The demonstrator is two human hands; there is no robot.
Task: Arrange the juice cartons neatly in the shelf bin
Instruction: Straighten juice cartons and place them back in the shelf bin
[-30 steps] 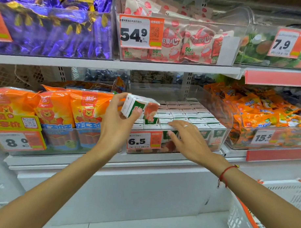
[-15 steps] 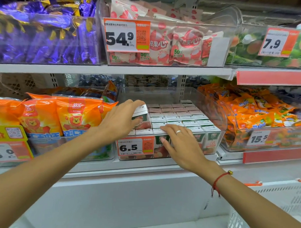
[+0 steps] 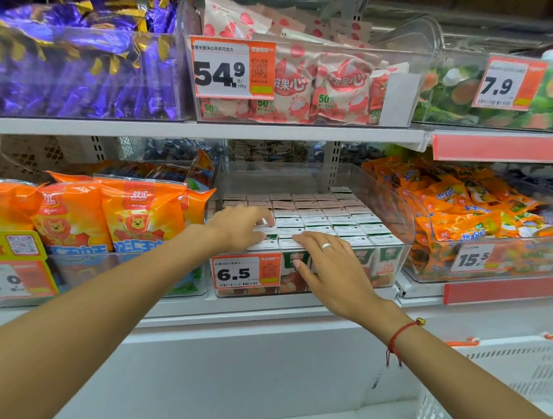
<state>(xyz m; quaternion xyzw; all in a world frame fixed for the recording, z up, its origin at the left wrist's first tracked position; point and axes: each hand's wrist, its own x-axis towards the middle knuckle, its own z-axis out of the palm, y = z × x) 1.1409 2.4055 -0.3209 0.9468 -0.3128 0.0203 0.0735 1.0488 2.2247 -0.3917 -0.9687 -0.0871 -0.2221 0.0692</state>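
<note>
shelving (image 3: 209, 130) fills the view, two tiers of clear tubs with price tags; the middle tub on the lower tier is the shelf bin (image 3: 403, 213), tagged 6.5. juice cartons (image 3: 331, 217) stand inside it in tight rows, white tops level from front wall to back, one odd carton (image 3: 340, 189) sitting a little proud at the rear. change from a second ago: the carton that the left hand held up in the air, tilted, is no longer aloft; it now appears seated in the front-left corner among the rest. left hand (image 3: 240, 227) lies over that corner, fingers bent down onto the tops, pressing rather than gripping as far as i can tell, nothing lifted. right hand (image 3: 332, 267) rests flat and spread over the front row and the bin's front lip, fingers straight, holding nothing, much as it did before. judgement: the gap looks filled and the task is near done; what remains is likely squaring the front row.
</note>
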